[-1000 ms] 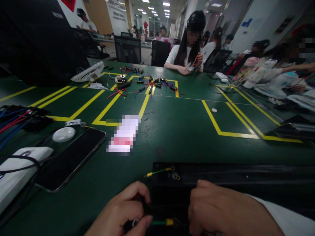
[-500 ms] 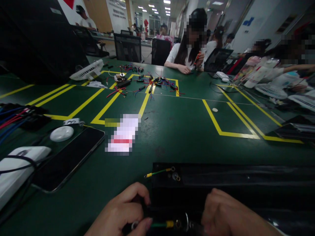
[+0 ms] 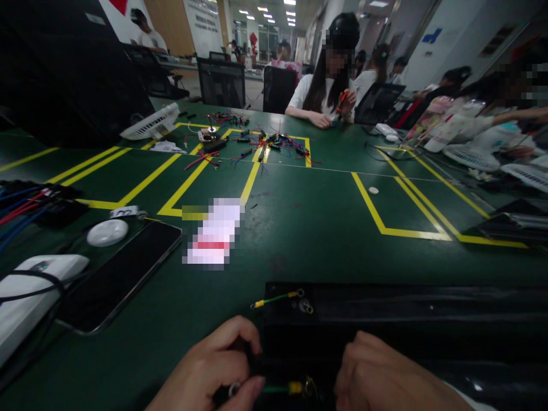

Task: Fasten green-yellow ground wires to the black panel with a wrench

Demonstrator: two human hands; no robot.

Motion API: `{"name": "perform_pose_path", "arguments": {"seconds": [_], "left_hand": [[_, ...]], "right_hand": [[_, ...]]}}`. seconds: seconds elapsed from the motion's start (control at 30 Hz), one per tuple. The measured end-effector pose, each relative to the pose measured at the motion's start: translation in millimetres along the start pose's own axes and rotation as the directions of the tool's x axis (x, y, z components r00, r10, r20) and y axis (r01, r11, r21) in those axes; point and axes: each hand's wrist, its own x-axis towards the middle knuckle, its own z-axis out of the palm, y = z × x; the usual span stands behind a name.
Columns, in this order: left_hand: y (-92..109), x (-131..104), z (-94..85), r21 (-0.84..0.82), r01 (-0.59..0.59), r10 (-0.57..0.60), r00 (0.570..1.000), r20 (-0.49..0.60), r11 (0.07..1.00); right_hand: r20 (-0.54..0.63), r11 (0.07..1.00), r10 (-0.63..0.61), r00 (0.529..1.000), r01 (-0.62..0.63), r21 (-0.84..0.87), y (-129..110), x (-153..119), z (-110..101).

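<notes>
At the table's near edge, the left hand [image 3: 214,371] curls its fingers [image 3: 248,388] tight around one end of a green wire [image 3: 276,390] with a yellow sleeve and metal ring terminal, pinching it against a long black panel [image 3: 406,319], while the right hand [image 3: 385,379] rests knuckles-up just beside the wire's other end, its fingertips hidden so its grip cannot be told. A second green wire [image 3: 276,298] lies on the panel's far corner, both hands are cut off by the lower frame edge, and what the left palm covers is too dark to make out. Beyond, a black phone [image 3: 122,277] lies on the green table [image 3: 299,228], and farther off a seated person [image 3: 327,85] works near scattered coloured wires [image 3: 261,145].
</notes>
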Motion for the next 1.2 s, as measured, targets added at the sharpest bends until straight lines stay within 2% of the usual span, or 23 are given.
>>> {"name": "perform_pose_path", "arguments": {"seconds": [0.03, 0.07, 0.1, 0.17, 0.2, 0.27, 0.37, 0.47, 0.7, 0.83, 0.93, 1.0, 1.2], "left_hand": [[-0.3, 0.1, 0.2, 0.003, -0.011, 0.011, 1.000, -0.007, 1.000], [-0.6, 0.1, 0.3, 0.002, -0.017, 0.017, 1.000, -0.009, 1.000], [-0.8, 0.1, 0.4, 0.000, -0.021, 0.021, 1.000, -0.010, 1.000], [-0.8, -0.2, 0.5, -0.014, -0.024, 0.023, 1.000, -0.011, 1.000], [-0.5, -0.4, 0.6, -0.022, -0.022, 0.022, 1.000, -0.009, 0.999], [0.2, -0.9, 1.0, -0.033, -0.011, 0.011, 1.000, -0.011, 0.999], [0.8, -1.3, 2.1, -0.029, 0.011, -0.011, 1.000, -0.022, 1.000], [1.1, -0.7, 2.5, -0.025, 0.011, -0.012, 0.999, -0.030, 1.000], [1.6, -1.2, 0.2, -0.035, 0.002, -0.002, 1.000, -0.006, 0.999], [-1.8, -1.8, 1.1, -0.003, -0.002, 0.002, 1.000, -0.012, 1.000], [-2.1, -1.1, 1.6, 0.005, -0.014, 0.014, 1.000, -0.015, 1.000], [-0.4, -0.7, 1.2, -0.001, -0.014, 0.014, 1.000, -0.018, 1.000], [2.3, -0.9, 0.0, -0.010, 0.014, -0.014, 1.000, -0.009, 1.000]], "right_hand": [[0.053, 0.999, 0.012, 0.999, -0.014, 0.042, -1.8, 2.8, -3.6], [0.177, 0.996, 0.047, 0.983, -0.059, 0.063, -4.0, 6.3, -8.5], [0.235, 0.995, 0.047, 0.971, -0.066, 0.073, -6.2, 10.2, -13.9], [0.326, 0.996, 0.041, 0.944, -0.067, 0.067, -10.0, 18.4, -23.0], [0.334, 0.997, 0.034, 0.942, -0.057, 0.060, -11.2, 22.2, -25.7], [0.296, 0.998, 0.024, 0.955, -0.039, 0.044, -12.8, 28.7, -27.4], [0.180, 0.999, 0.014, 0.984, -0.020, 0.031, -14.5, 35.1, -26.0], [0.118, 0.998, 0.021, 0.993, -0.027, 0.049, -15.6, 37.0, -27.8], [0.043, 0.982, 0.049, 0.998, -0.056, 0.178, -8.1, 17.9, -36.0], [0.052, 0.988, -0.047, 0.998, 0.038, 0.150, 0.5, 7.9, -17.0], [0.160, 0.995, -0.092, 0.983, 0.084, 0.059, 3.7, 13.1, -4.1], [0.219, 0.997, -0.078, 0.973, 0.073, 0.033, 1.9, 22.7, -5.3], [0.221, 0.995, -0.099, 0.970, 0.096, 0.024, -8.2, 44.9, -23.4]]}}
